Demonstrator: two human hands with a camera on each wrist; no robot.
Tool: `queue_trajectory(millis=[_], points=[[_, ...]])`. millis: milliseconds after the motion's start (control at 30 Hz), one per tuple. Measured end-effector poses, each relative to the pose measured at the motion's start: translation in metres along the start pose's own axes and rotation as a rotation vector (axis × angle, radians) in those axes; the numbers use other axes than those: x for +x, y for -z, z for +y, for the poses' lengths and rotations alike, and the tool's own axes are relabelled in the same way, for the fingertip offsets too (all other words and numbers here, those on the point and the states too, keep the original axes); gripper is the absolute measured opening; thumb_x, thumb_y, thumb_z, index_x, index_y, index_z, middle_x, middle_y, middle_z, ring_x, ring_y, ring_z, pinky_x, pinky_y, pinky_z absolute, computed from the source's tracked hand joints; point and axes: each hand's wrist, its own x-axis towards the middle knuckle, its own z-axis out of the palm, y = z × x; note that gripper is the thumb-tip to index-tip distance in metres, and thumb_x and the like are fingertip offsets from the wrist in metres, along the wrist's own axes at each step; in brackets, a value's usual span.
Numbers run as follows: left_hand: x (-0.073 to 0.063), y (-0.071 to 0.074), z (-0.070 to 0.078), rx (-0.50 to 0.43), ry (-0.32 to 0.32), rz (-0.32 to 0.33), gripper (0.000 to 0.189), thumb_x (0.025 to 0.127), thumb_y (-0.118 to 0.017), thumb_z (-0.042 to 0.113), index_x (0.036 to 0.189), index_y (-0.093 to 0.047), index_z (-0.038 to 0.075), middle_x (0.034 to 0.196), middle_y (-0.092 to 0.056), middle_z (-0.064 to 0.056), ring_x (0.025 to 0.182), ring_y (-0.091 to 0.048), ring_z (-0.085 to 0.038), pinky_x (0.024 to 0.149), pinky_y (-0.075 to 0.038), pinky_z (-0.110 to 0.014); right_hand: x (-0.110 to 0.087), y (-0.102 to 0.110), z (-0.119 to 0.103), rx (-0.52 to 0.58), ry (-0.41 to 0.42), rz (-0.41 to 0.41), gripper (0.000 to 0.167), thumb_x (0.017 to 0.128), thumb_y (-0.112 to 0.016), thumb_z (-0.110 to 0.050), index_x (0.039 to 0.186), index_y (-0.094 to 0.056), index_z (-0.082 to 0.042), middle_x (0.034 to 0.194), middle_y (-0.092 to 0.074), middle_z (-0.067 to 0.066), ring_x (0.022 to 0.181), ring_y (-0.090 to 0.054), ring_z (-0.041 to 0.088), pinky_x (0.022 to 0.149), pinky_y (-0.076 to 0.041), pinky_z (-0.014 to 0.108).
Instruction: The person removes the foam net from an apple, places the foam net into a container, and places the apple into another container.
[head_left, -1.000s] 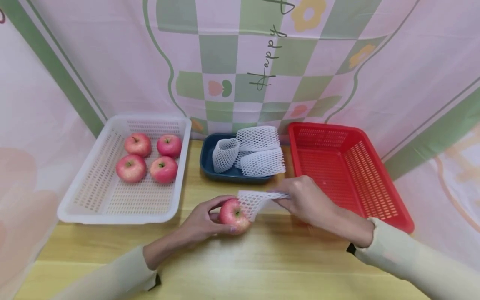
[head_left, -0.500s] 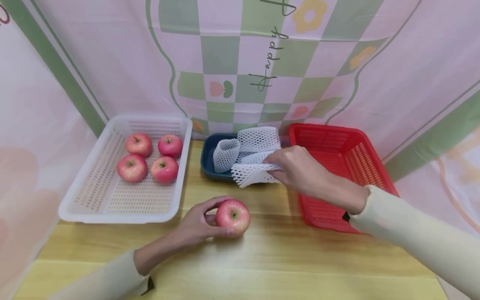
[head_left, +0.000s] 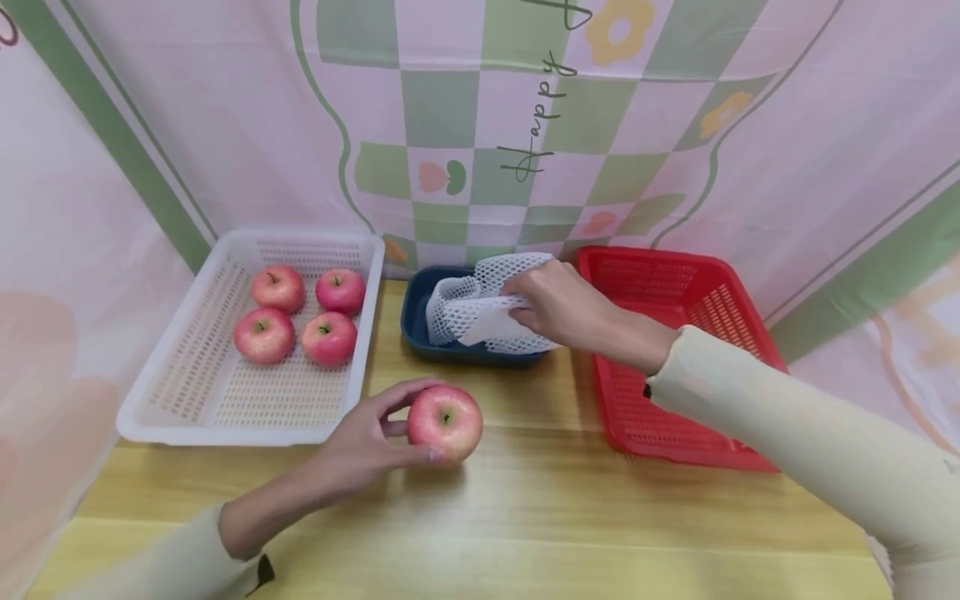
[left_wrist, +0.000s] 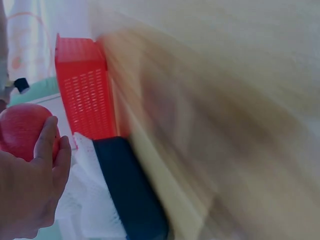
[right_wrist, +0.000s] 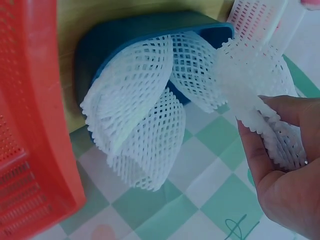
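Observation:
My left hand [head_left: 352, 450] holds a red apple [head_left: 446, 423] above the front part of the table, thumb on the near side and fingers behind. That apple [left_wrist: 25, 131] also shows in the left wrist view. Over the dark blue tray [head_left: 450, 354], my right hand [head_left: 573, 307] pinches a white foam net sleeve [head_left: 483, 321] by its edge. Seen from the right wrist, the pinched sleeve [right_wrist: 245, 85] is bunched between thumb and fingers, apart from the other foam net sleeves [right_wrist: 135, 75] lying in the tray.
A white slotted basket [head_left: 240, 425] with several apples [head_left: 264, 336] stands on the left. To the right is a red slotted basket [head_left: 645, 442], partly hidden by my right forearm. A patterned cloth [head_left: 438, 108] hangs behind everything. The tabletop [head_left: 525, 517] is wooden.
My right hand has drawn the net sleeve away from the apple and carried it back and left over the tray. My left hand has shifted slightly left with the apple.

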Motion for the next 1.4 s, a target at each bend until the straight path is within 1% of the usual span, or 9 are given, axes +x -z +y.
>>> queue_trajectory(millis=[200, 400, 600, 667, 800, 933, 1033, 1133, 1400], points=[[-0.01, 0.014, 0.018, 0.019, 0.008, 0.029, 0.079, 0.084, -0.091, 0.015, 0.154, -0.053, 0.018, 0.158, -0.05, -0.013, 0.126, -0.068, -0.03, 0.097, -0.06, -0.032, 0.014, -0.008, 0.003, 0.007, -0.005, -0.038, 0.014, 0.09, -0.082, -0.008, 0.104, -0.081, -0.006, 0.093, -0.079, 0.009, 0.081, -0.072, 0.024, 0.075, -0.063, 0.038], [-0.019, 0.033, 0.032, 0.067, 0.027, 0.073, 0.079, 0.087, -0.089, 0.017, 0.155, -0.05, 0.019, 0.158, -0.049, -0.011, 0.124, -0.068, -0.027, 0.096, -0.059, -0.029, 0.023, -0.018, 0.005, 0.012, -0.008, -0.088, 0.01, 0.092, -0.079, -0.007, 0.102, -0.081, -0.007, 0.085, -0.076, 0.006, 0.074, -0.067, 0.023, 0.069, -0.059, 0.036], [-0.026, 0.051, 0.042, 0.048, 0.025, 0.099, 0.078, 0.091, -0.085, 0.016, 0.159, -0.045, 0.017, 0.158, -0.047, -0.013, 0.12, -0.07, -0.025, 0.092, -0.063, -0.034, 0.029, -0.029, 0.007, 0.011, -0.061, -0.121, 0.024, 0.091, -0.083, -0.011, 0.114, -0.081, -0.006, 0.1, -0.079, 0.01, 0.083, -0.072, 0.025, 0.079, -0.064, 0.037], [-0.029, 0.056, 0.045, 0.051, 0.02, 0.11, 0.079, 0.092, -0.084, 0.016, 0.16, -0.044, 0.017, 0.156, -0.048, -0.014, 0.116, -0.071, -0.023, 0.091, -0.063, -0.034, 0.032, -0.033, 0.009, 0.0, -0.055, -0.117, 0.022, 0.091, -0.082, -0.011, 0.112, -0.081, -0.006, 0.1, -0.079, 0.01, 0.084, -0.072, 0.025, 0.081, -0.064, 0.038], [-0.031, 0.066, 0.047, 0.071, -0.006, 0.132, 0.076, 0.093, -0.083, 0.016, 0.159, -0.044, 0.016, 0.157, -0.046, -0.011, 0.114, -0.07, -0.022, 0.093, -0.062, -0.033, 0.036, -0.04, 0.01, -0.018, -0.033, -0.113, 0.014, 0.092, -0.079, -0.008, 0.105, -0.081, -0.005, 0.096, -0.079, 0.011, 0.082, -0.07, 0.027, 0.082, -0.062, 0.04], [-0.031, 0.076, 0.047, 0.077, -0.031, 0.15, 0.077, 0.095, -0.081, 0.014, 0.161, -0.041, 0.014, 0.16, -0.042, -0.008, 0.121, -0.066, -0.019, 0.096, -0.061, -0.031, 0.038, -0.043, 0.009, -0.007, -0.063, -0.135, 0.019, 0.091, -0.081, -0.01, 0.11, -0.081, -0.005, 0.103, -0.079, 0.011, 0.086, -0.071, 0.027, 0.087, -0.063, 0.041], [-0.032, 0.084, 0.045, 0.103, -0.018, 0.177, 0.079, 0.094, -0.082, 0.016, 0.162, -0.04, 0.018, 0.157, -0.046, -0.009, 0.123, -0.065, -0.018, 0.096, -0.061, -0.032, 0.04, -0.046, 0.008, -0.025, -0.068, -0.149, 0.018, 0.092, -0.081, -0.011, 0.109, -0.082, -0.006, 0.1, -0.078, 0.01, 0.084, -0.069, 0.026, 0.084, -0.063, 0.04], [-0.032, 0.092, 0.043, 0.111, 0.004, 0.2, 0.08, 0.094, -0.082, 0.017, 0.162, -0.04, 0.019, 0.153, -0.05, -0.013, 0.121, -0.066, -0.015, 0.095, -0.062, -0.032, 0.043, -0.05, 0.007, -0.057, -0.054, -0.159, 0.012, 0.092, -0.079, -0.011, 0.104, -0.082, -0.008, 0.092, -0.077, 0.007, 0.079, -0.066, 0.025, 0.076, -0.061, 0.038], [-0.029, 0.109, 0.035, 0.092, 0.053, 0.242, 0.085, 0.094, -0.081, 0.013, 0.165, -0.034, 0.012, 0.154, -0.046, -0.022, 0.116, -0.064, -0.007, 0.091, -0.063, -0.03, 0.048, -0.063, 0.007, -0.117, -0.038, -0.204, 0.003, 0.09, -0.076, -0.008, 0.091, -0.077, -0.01, 0.082, -0.073, 0.004, 0.076, -0.067, 0.024, 0.068, -0.059, 0.045]])
